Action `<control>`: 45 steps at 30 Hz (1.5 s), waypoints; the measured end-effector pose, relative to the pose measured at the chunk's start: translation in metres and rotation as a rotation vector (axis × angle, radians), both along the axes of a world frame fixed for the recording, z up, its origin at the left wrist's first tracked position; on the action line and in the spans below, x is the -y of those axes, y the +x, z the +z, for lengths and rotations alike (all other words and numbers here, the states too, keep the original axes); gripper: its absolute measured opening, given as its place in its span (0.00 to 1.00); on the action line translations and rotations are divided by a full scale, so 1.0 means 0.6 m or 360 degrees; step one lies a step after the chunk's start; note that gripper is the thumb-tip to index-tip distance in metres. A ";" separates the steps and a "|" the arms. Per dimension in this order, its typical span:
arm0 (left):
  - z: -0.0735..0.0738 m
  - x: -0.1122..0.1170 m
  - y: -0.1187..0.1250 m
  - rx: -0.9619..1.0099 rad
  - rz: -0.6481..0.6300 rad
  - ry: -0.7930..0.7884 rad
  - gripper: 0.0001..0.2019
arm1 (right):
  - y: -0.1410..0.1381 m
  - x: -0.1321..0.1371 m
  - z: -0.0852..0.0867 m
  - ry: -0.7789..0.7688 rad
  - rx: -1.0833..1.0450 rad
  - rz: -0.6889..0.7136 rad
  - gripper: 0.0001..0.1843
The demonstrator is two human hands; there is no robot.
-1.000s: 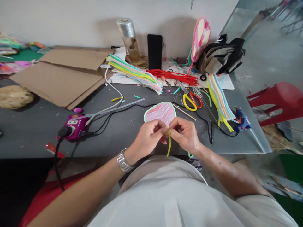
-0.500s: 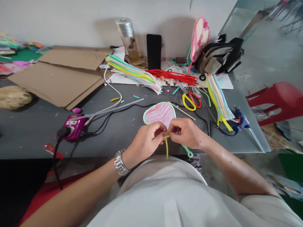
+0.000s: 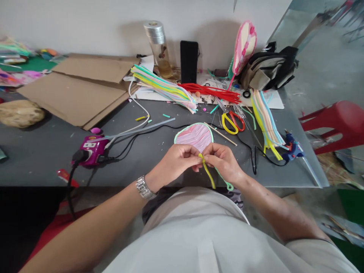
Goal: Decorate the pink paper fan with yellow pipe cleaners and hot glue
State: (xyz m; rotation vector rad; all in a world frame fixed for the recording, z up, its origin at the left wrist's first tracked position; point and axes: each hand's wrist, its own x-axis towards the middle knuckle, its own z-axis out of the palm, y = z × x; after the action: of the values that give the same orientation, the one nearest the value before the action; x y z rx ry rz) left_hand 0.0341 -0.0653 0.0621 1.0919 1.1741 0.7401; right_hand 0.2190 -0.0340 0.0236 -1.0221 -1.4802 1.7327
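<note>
Two finger pinches, by left hand (image 3: pixel 181 160) and right hand (image 3: pixel 223 163), grip a yellow strip (image 3: pixel 209 175) at the near end of a pink panel (image 3: pixel 196 137), just beyond them over the table (image 3: pixel 139 165). Either pinch loosening could let the strip unwind; turning the panel might catch the thin stick (image 3: pixel 222 134) beside it.

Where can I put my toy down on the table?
Mostly bare gray tabletop lies between the purple boxy power block and the left hand; another patch lies left of that block, below the flat brown cardboard. It's crowded near the white wall: pastel fuzzy sticks, red fuzzy sticks, silver-capped clear bottle.
</note>
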 end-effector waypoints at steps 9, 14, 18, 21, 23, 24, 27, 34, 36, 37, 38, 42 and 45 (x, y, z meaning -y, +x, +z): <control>-0.022 -0.002 -0.002 0.0036 0.0196 -0.0029 0.13 | 0.010 0.006 -0.018 0.0151 0.0082 -0.0058 0.12; -0.030 0.003 0.002 0.0078 0.0219 -0.0100 0.14 | -0.004 0.015 -0.015 0.0121 0.0080 -0.0151 0.09; -0.032 0.005 -0.004 0.0012 0.0207 -0.0086 0.13 | -0.010 0.013 -0.006 0.0100 0.0102 -0.0142 0.09; -0.031 0.003 -0.008 -0.0086 0.0184 -0.0024 0.14 | -0.010 0.011 -0.004 0.0009 0.0120 -0.0096 0.11; -0.031 0.000 -0.009 -0.0151 0.0172 0.0035 0.15 | -0.011 0.011 -0.005 -0.0022 0.0124 -0.0088 0.12; -0.032 -0.001 -0.010 -0.0172 0.0165 0.0061 0.16 | -0.012 0.012 -0.006 -0.0030 0.0120 -0.0094 0.12; -0.036 -0.005 -0.010 -0.0204 0.0138 0.0108 0.15 | -0.016 0.014 -0.012 -0.0063 0.0093 -0.0113 0.14; -0.043 -0.009 -0.012 -0.0204 0.0127 0.0112 0.11 | -0.016 0.006 -0.014 -0.0086 0.0150 -0.0083 0.17; -0.041 -0.011 -0.014 -0.0192 0.0133 0.0072 0.11 | -0.015 -0.001 -0.013 -0.0073 0.0163 -0.0089 0.18; -0.039 -0.012 -0.015 -0.0176 0.0136 0.0052 0.12 | -0.015 -0.004 -0.013 -0.0073 0.0161 -0.0088 0.18; -0.038 -0.012 -0.016 -0.0156 0.0144 0.0034 0.12 | -0.015 -0.008 -0.013 -0.0080 0.0159 -0.0084 0.18; -0.037 -0.014 -0.017 -0.0092 0.0223 -0.0046 0.11 | -0.017 -0.019 -0.017 -0.0143 0.0216 -0.0076 0.17; -0.040 -0.018 -0.020 -0.0068 0.0284 -0.0079 0.10 | -0.024 -0.024 -0.021 -0.0160 0.0261 -0.0070 0.16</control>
State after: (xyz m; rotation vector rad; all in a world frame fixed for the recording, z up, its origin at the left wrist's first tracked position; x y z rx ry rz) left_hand 0.0220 -0.0548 0.0379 0.9742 1.3323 0.8238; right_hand 0.2048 -0.0195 0.0111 -1.2663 -1.4701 1.7422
